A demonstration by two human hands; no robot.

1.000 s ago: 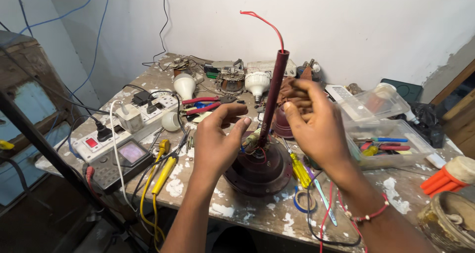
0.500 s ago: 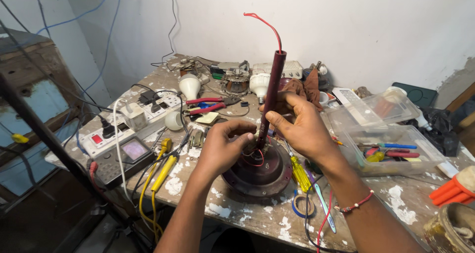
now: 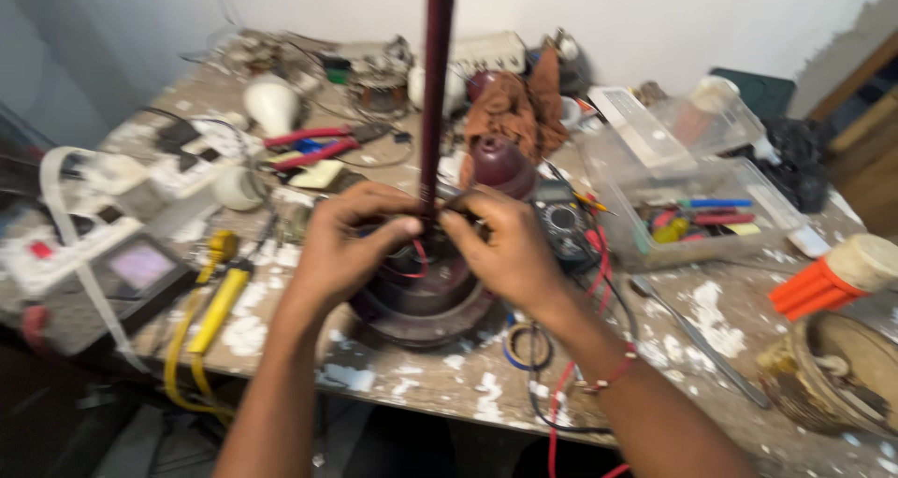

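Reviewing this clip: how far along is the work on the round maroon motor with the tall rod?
Looks done: the motor sits flat on the table with its rod upright. In hand: left hand and right hand pinch at the rod's base, by a red wire. Left: that wire looks loose; blur hides detail.

We see a plain white plastered wall (image 3: 748, 10) behind the worn, paint-splattered grey desk (image 3: 449, 394). Brown wooden furniture (image 3: 865, 113) stands past the desk's far right corner. Soft, even light.
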